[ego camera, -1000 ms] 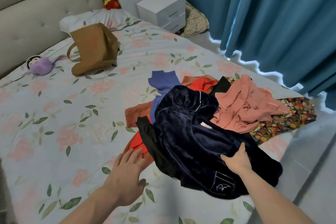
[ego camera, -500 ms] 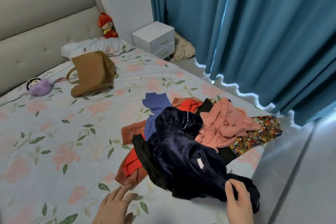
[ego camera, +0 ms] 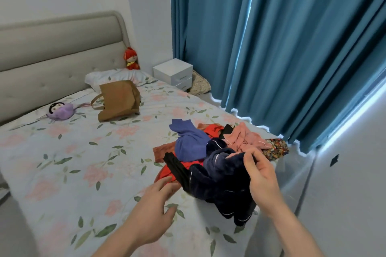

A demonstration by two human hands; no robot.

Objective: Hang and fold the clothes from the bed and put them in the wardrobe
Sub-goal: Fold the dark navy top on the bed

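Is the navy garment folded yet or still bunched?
Bunched. The navy garment hangs in crumpled folds from the right hand, partly draped over the bed edge.

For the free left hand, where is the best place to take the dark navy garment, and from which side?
Probably the bunched left edge of the dark navy garment, approached from the left. The right hand already pinches its lifted top fold, the left hand hovers open beside that edge, and a second grip there should spread it.

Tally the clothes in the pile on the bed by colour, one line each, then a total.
Navy, gripped by the right hand: 1
Blue-purple: 1
Red: 1
Rust-brown: 1
Black: 1
Pink: 1
Multicolour print: 1
Total: 7 colours visible; hidden layers cannot be counted.
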